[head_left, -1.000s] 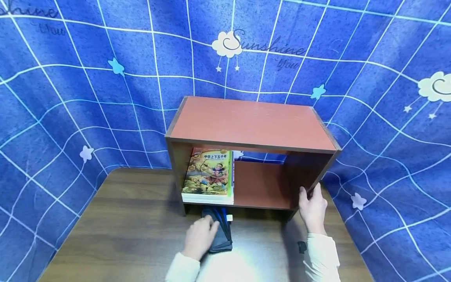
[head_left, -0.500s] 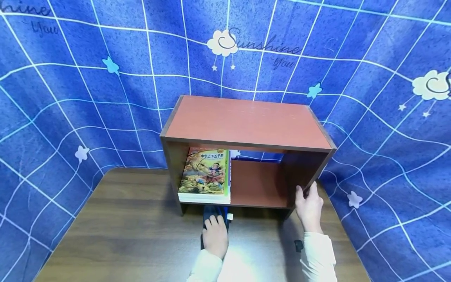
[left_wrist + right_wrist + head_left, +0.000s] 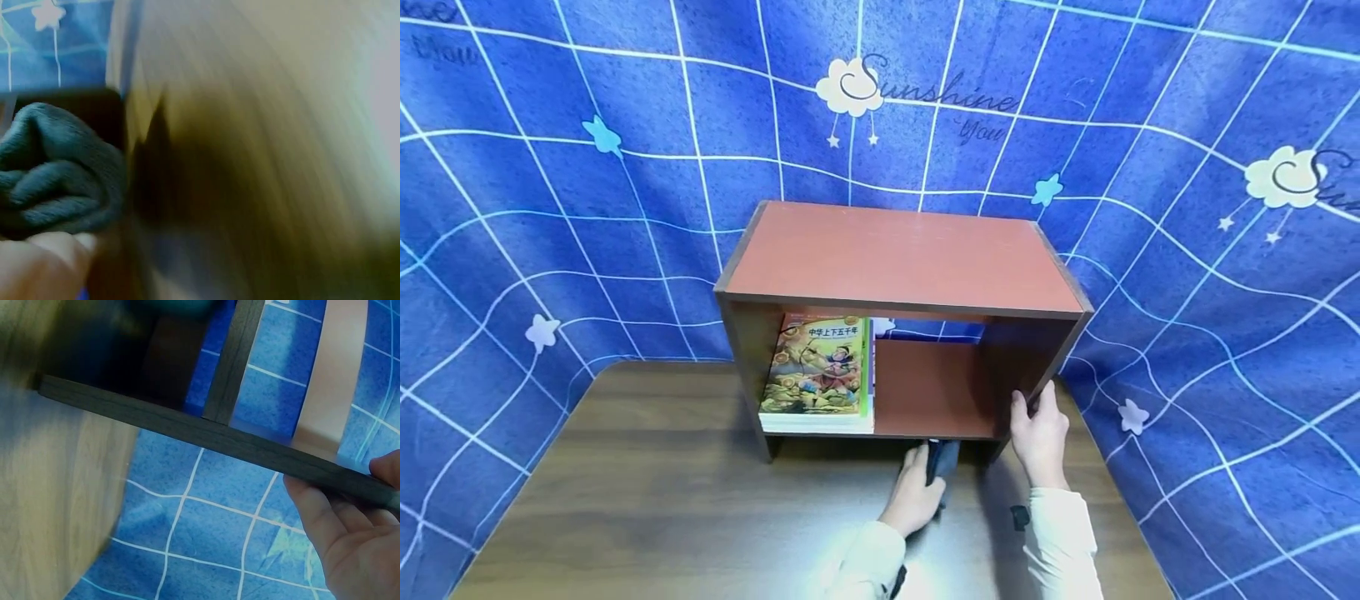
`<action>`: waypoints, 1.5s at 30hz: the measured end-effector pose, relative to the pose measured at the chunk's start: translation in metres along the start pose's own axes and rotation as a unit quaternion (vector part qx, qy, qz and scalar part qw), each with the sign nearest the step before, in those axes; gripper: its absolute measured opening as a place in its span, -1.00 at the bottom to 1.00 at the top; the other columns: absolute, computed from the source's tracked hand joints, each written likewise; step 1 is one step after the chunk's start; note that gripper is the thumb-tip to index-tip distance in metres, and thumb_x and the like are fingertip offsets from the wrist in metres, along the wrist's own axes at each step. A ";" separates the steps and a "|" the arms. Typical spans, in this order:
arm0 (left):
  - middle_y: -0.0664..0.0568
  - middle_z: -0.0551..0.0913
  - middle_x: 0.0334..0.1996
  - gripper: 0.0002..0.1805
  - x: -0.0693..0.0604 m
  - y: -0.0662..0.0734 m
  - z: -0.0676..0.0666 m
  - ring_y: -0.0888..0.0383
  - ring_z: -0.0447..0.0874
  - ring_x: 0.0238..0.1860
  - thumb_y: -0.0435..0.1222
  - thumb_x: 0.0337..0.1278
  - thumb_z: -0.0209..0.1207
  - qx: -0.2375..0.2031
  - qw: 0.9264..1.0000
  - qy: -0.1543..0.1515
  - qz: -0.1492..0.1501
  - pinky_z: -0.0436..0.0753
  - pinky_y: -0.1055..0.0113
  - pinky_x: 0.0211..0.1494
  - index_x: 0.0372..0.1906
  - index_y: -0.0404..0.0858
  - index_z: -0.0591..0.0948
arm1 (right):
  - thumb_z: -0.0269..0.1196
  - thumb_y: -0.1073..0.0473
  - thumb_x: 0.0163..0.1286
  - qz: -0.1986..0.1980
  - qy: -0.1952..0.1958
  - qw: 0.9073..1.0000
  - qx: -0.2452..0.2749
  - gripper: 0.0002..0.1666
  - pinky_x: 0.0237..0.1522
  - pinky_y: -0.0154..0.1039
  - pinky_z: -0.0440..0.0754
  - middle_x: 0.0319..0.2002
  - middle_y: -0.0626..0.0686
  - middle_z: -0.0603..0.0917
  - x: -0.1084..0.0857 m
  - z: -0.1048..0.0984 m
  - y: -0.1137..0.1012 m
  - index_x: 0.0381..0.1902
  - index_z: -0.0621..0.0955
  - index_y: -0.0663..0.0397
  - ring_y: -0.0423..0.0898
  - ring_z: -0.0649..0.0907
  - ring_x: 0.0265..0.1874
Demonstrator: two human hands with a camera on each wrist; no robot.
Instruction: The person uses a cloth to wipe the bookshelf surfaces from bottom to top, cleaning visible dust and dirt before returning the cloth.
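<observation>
A small wooden bookshelf with a reddish top and dark edges stands on the table. My left hand grips a dark grey, fuzzy folded cloth at the low gap beneath the shelf board, toward its right end. In the left wrist view the folds of the cloth rise above the fingertips. The cloth's far end is hidden under the board. My right hand holds the front edge of the bookshelf's right side panel, with thumb and fingers on either side of the panel in the right wrist view.
A stack of children's books lies in the left part of the shelf. A small black object sits on the wooden table beside the right sleeve. A blue gridded curtain surrounds the table.
My left hand has taken hold of the cloth and carried it rightward along the gap under the shelf. The right hand keeps its grip on the side panel. The head view has shifted slightly.
</observation>
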State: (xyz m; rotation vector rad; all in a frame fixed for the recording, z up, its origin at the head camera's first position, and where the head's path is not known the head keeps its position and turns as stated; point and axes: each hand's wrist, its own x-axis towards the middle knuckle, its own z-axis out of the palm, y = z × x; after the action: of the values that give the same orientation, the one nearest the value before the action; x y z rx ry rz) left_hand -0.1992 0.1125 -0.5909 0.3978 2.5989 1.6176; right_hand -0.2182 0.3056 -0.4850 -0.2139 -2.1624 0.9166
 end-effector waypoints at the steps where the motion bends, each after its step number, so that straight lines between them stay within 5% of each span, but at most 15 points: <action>1: -0.26 0.40 0.31 -0.30 0.003 0.003 0.008 -0.18 0.46 0.25 -0.36 0.24 0.11 -0.012 1.000 -0.004 0.004 0.42 -0.03 0.30 0.48 -0.44 0.27 | 0.29 0.28 0.35 0.000 -0.001 1.000 0.002 -0.81 -0.31 0.24 0.54 -0.43 0.29 0.71 -0.001 0.001 0.000 -0.18 0.48 0.19 0.36 0.69 -0.37; 7: -0.30 0.31 0.43 -0.34 0.013 0.016 0.043 -0.18 0.29 0.42 -0.26 0.40 0.02 -0.055 0.998 -0.024 -0.001 0.30 -0.01 0.41 0.51 -0.43 0.23 | 0.30 0.27 0.34 -0.007 0.000 1.000 0.008 -0.81 -0.37 0.21 0.55 -0.47 0.26 0.71 -0.006 0.006 -0.002 -0.19 0.49 0.18 0.29 0.69 -0.44; 17: -0.17 0.51 0.15 -0.51 0.028 0.032 0.072 -0.09 0.57 0.17 -0.38 0.26 0.06 0.015 0.997 -0.026 0.072 0.52 0.12 0.21 0.30 -0.34 0.42 | 0.29 0.29 0.34 -0.024 0.006 1.000 0.008 -0.81 -0.39 0.20 0.57 -0.45 0.27 0.71 -0.001 0.002 0.002 -0.16 0.50 0.21 0.28 0.70 -0.45; 23: -0.23 0.51 0.07 -0.50 0.032 0.031 0.076 -0.18 0.61 0.06 -0.41 0.27 0.11 0.099 0.991 -0.047 0.077 0.58 0.04 0.11 0.30 -0.39 0.40 | 0.27 0.28 0.34 -0.006 0.011 1.000 0.005 -0.82 -0.37 0.21 0.57 -0.44 0.26 0.73 -0.004 0.002 -0.001 -0.17 0.50 0.22 0.28 0.71 -0.43; 31: -0.24 0.57 0.00 -0.53 0.032 0.024 0.077 -0.18 0.63 -0.01 -0.39 0.19 0.21 0.138 0.984 -0.054 0.097 0.56 0.02 0.08 0.20 -0.41 0.45 | 0.28 0.27 0.35 0.008 0.007 1.000 0.007 -0.81 -0.35 0.19 0.58 -0.42 0.27 0.73 -0.006 0.001 0.000 -0.15 0.50 0.19 0.27 0.72 -0.42; 39: -0.19 0.56 -0.06 -0.54 0.041 0.019 0.068 -0.08 0.62 0.02 -0.40 0.18 0.20 0.108 0.984 -0.123 0.065 0.57 0.15 0.12 0.18 -0.42 0.46 | 0.28 0.27 0.35 0.004 0.008 1.000 0.008 -0.79 -0.33 0.21 0.57 -0.41 0.27 0.73 -0.003 0.001 -0.001 -0.12 0.51 0.19 0.29 0.71 -0.40; 45: -0.18 0.54 0.02 -0.49 0.042 0.024 0.065 -0.05 0.59 0.09 -0.36 0.24 0.13 0.063 0.989 -0.127 0.039 0.53 0.15 0.17 0.28 -0.41 0.41 | 0.28 0.25 0.36 0.001 0.001 1.000 0.006 -0.78 -0.33 0.21 0.57 -0.39 0.28 0.73 -0.001 0.001 0.001 -0.10 0.51 0.19 0.29 0.71 -0.39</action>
State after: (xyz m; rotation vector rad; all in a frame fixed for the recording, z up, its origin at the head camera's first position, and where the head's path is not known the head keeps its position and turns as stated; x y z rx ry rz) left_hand -0.2237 0.1897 -0.5950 0.6745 2.5244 1.3253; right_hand -0.2185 0.3050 -0.4871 -0.2124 -2.1542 0.9301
